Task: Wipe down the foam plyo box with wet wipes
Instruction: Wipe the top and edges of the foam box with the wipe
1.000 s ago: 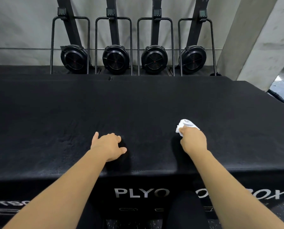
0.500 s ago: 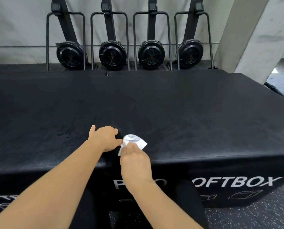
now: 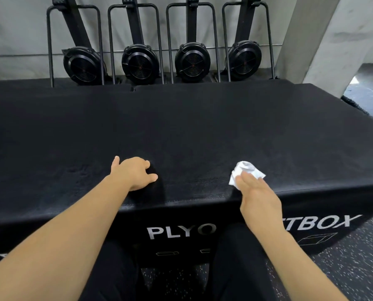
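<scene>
1. Ahead of you, four black fan-wheel machines [image 3: 139, 63] stand upright in a row against the grey wall [image 3: 18, 29], just behind the far edge of the foam plyo box [image 3: 203, 127].
2. A concrete pillar [image 3: 324, 40] rises at the far right, and speckled floor [image 3: 359, 268] shows past the box's right end.
3. The box itself is the black block right in front of you. It fills the width of the view, and "PLYO" is printed in white on its near face above your legs [image 3: 235, 268].
4. Nothing lies on the box top between your two hands.
5. Your left hand [image 3: 134, 173] rests on the box top near its front edge. Its fingers are loosely curled with the tips down, the thumb points right, and it holds nothing.
6. Your right hand [image 3: 259, 196] is well apart to the right, over the front edge. Its fingers are laid fairly straight onto the crumpled white wet wipe [image 3: 247, 170], pressing it on the box top.
7. The right hand is blurred and the thumb is hidden, so you cannot tell whether it pinches the wipe.
</scene>
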`<state>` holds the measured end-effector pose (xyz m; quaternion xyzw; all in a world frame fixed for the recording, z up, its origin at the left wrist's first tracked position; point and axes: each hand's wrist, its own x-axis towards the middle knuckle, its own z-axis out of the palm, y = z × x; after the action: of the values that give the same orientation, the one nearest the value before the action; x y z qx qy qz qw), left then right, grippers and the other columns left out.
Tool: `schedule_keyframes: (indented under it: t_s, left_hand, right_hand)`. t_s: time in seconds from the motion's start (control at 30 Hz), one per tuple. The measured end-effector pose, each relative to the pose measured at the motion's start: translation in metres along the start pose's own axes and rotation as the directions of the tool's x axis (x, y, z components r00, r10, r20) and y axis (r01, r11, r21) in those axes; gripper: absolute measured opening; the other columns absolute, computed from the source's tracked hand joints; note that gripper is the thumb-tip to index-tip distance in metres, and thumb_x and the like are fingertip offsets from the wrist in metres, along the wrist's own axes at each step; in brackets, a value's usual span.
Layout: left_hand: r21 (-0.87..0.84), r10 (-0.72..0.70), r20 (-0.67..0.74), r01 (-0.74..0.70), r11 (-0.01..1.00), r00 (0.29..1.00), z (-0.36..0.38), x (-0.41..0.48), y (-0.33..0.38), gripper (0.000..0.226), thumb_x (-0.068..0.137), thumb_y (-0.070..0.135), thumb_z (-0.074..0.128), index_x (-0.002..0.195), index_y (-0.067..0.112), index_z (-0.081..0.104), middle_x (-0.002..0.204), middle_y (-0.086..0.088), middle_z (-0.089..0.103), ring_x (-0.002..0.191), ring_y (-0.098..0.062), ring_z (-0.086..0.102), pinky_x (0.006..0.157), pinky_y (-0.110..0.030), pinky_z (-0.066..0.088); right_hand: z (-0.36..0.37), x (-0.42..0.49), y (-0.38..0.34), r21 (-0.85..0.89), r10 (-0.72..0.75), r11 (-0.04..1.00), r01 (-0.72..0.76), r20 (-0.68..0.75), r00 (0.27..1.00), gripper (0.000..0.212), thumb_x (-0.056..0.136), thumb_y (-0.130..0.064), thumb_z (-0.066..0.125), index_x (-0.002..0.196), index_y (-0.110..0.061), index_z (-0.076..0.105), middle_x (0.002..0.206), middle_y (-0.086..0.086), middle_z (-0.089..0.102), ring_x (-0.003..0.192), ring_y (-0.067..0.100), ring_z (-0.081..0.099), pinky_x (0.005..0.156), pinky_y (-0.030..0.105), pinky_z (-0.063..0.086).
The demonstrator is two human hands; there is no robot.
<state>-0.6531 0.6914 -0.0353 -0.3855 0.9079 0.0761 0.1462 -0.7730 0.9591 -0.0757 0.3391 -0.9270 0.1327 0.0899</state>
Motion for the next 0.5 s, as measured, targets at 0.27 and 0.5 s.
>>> schedule_keyframes:
  t_s: [0.27,0.5]
  left_hand:
    - [-0.023,-0.003,-0.023,0.002,1.000,1.000,0.001,-0.001,0.001,0.057,0.097,0.051,0.045,0.147,0.026,0.037,0.151,0.002,0.039,0.141,-0.021,0.034,0.118,-0.044,-0.007]
    - [0.015,-0.041,-0.036,0.041,0.999,0.999,0.003,-0.006,0.011,0.049,0.098,0.046,0.042,0.142,0.023,0.042,0.141,0.003,0.050,0.135,-0.019,0.041,0.118,-0.045,-0.006]
  right_hand:
    - [0.005,-0.018,-0.075,0.021,-0.095,0.995,0.095,0.002,0.995,0.040,0.049,0.002,0.066,0.088,-0.003,0.072,0.086,0.010,0.068,0.083,0.027,0.067,0.075,0.031,0.058]
    - [0.016,-0.032,-0.120,-0.042,-0.340,0.938,0.345,0.103,0.935,0.046,0.077,-0.022,0.062,0.121,-0.011,0.066,0.115,0.003,0.064,0.115,0.018,0.058,0.108,0.029,0.040]
